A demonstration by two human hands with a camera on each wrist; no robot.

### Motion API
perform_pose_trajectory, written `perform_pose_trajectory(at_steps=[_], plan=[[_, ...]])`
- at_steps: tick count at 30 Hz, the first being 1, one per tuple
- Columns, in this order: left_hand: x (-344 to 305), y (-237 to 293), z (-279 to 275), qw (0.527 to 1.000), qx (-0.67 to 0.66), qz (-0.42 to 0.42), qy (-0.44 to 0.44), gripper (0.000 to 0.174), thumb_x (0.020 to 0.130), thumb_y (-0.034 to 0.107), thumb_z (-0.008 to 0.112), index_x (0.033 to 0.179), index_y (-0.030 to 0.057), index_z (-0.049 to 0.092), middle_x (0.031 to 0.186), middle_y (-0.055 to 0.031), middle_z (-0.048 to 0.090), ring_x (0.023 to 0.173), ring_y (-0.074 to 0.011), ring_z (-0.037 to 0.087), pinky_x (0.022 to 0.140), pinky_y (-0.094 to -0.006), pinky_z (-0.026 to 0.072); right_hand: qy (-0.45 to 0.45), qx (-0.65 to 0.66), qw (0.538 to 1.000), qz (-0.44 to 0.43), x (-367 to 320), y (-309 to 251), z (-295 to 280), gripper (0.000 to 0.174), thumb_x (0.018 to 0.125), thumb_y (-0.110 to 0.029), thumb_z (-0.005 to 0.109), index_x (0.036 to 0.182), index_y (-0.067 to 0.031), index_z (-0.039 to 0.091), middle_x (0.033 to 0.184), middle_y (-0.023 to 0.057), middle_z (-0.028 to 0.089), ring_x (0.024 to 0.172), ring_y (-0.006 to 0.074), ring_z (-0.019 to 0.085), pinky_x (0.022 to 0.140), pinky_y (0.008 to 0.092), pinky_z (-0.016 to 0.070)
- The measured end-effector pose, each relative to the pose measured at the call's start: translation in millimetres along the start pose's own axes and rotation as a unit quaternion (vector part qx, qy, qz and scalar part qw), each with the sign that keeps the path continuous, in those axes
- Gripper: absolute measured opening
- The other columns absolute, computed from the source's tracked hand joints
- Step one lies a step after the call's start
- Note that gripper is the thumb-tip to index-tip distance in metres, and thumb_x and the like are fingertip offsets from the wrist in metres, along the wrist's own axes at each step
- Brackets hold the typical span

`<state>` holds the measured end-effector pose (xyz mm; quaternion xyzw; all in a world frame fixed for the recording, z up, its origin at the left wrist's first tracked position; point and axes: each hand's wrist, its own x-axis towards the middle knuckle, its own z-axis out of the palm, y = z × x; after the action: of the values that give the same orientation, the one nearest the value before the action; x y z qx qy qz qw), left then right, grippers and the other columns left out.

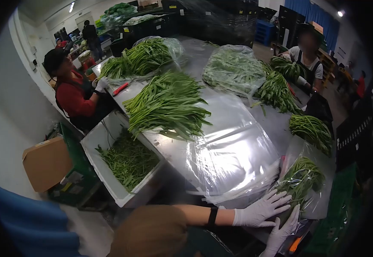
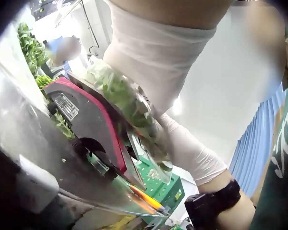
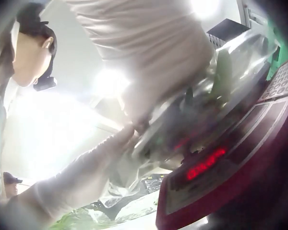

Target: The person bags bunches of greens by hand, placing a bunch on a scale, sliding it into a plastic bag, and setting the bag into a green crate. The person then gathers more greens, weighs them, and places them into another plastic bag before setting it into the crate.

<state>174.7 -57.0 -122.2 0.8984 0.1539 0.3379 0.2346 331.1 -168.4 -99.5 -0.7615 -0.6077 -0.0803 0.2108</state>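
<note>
A clear plastic bag of leafy greens [image 1: 300, 182] [image 2: 120, 96] [image 3: 223, 74] lies over a scale with a red edge [image 2: 93, 112] [image 3: 230, 158]. My gloved left hand [image 1: 261, 210] [image 2: 149, 52] [image 3: 72, 182] spreads its fingers across the bag's near end. Close beside it, my gloved right hand [image 1: 283, 231] [image 2: 192, 148] [image 3: 149, 52] touches the same end with extended fingers. The greens' stems point away from both hands. Red digits glow on the scale's display [image 3: 206, 163], too blurred to read.
Flat clear bags [image 1: 233, 158] are stacked left of the hands. Loose greens [image 1: 167, 103] and a bagged pile [image 1: 233, 70] lie farther up the table. A white bin [image 1: 94, 158] holds leaves. An orange-handled tool [image 1: 296, 244] [image 2: 146, 197] is by the near edge. Two people work across the table.
</note>
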Motion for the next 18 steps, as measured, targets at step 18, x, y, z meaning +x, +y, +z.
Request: perform_pose_trajectory(at_steps=[18], plan=[[-6, 2, -3, 0.999, 0.017, 0.005, -0.029, 0.102, 0.077, 0.043, 0.079, 0.157, 0.0048, 0.030, 0.166, -0.0244, 0.015, 0.154, -0.0434, 0.016, 0.124, -0.0626, 0.0089, -0.002, 0.046, 0.995, 0.087, -15, 45, 15, 0.072, 0.104, -0.050, 0.045, 0.160, -0.0094, 0.028, 0.167, 0.0129, 0.025, 0.154, 0.0422, 0.017, 0.124, 0.0527, 0.0171]])
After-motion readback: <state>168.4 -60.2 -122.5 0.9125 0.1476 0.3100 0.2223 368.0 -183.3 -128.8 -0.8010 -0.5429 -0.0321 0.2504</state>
